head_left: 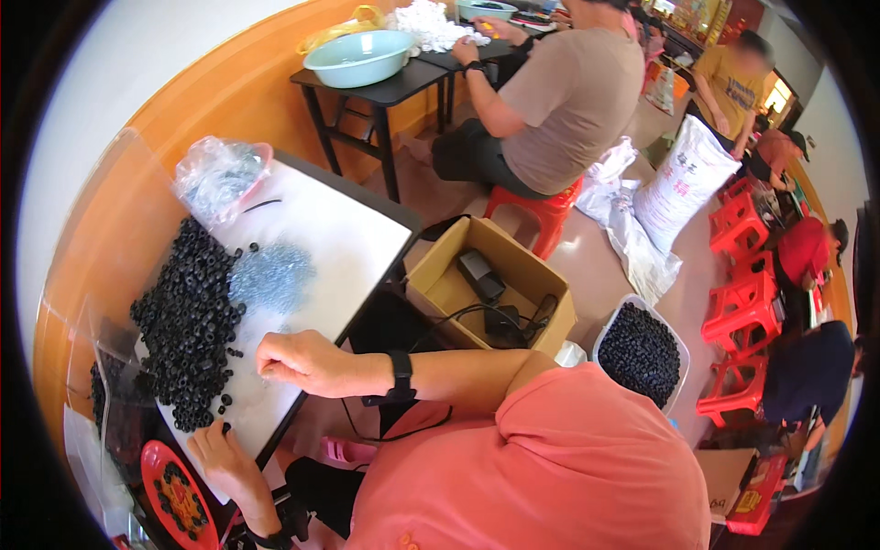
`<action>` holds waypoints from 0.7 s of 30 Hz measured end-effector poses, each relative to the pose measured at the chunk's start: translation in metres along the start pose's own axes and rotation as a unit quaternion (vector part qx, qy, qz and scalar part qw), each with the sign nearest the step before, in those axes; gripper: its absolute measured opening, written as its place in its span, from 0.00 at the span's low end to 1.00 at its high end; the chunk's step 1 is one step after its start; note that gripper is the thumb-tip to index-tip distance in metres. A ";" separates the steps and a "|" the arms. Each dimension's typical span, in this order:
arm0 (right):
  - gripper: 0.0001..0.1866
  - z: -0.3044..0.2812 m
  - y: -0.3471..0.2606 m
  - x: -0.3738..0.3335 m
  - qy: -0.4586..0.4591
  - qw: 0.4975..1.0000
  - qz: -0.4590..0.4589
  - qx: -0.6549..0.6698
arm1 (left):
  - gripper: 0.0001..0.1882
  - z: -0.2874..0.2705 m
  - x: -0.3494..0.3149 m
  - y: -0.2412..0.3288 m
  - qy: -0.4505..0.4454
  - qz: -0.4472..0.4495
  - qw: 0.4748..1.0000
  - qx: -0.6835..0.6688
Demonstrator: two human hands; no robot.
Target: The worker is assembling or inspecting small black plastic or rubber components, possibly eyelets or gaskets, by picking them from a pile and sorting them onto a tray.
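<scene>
A heap of small black ring-shaped parts (pixel 188 321) covers the left side of the white tabletop (pixel 353 238). Beside it lies a patch of tiny bluish-silver pieces (pixel 272 277), too small to name. At the near end of the heap, my left hand (pixel 225 463) pinches a small black ring (pixel 225 428) at its fingertips. My right hand (pixel 301 363) is closed above the table, just right of the heap, fingers curled down. Whatever it holds, if anything, is hidden. Below my left hand, a red plate (pixel 156 461) carries several black rings laid in a circle.
A clear bag (pixel 220 179) sits in a pink bowl at the table's far end. To the right stand a cardboard box (pixel 550 335) with cables and a white tub of black parts (pixel 639 353). Ahead, another person (pixel 568 101) sits on a red stool (pixel 541 215).
</scene>
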State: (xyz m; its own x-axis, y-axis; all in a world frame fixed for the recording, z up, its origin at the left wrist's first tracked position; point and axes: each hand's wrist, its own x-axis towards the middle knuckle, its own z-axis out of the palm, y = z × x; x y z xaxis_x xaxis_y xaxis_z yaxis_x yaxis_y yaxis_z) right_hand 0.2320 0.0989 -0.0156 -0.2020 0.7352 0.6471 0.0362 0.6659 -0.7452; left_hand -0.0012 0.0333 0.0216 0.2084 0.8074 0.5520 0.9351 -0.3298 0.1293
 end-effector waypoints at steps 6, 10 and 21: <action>0.07 0.005 0.001 0.002 -0.009 1.000 0.010 -0.008 | 0.14 0.000 -0.006 0.011 -0.043 0.015 0.999 -0.015; 0.07 0.003 0.000 0.001 -0.003 1.000 0.011 -0.013 | 0.12 0.001 -0.006 0.006 -0.035 0.014 0.998 -0.048; 0.06 0.002 -0.006 0.001 -0.010 1.000 0.020 0.003 | 0.14 -0.007 -0.012 0.007 -0.058 0.024 0.996 -0.061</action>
State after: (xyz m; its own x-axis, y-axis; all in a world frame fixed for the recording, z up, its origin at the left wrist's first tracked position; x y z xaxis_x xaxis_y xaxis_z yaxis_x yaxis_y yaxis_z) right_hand 0.2297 0.0954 -0.0115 -0.2208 0.7583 0.6134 0.0381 0.6352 -0.7714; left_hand 0.0008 0.0180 0.0217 0.2911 0.8379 0.4617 0.8829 -0.4212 0.2077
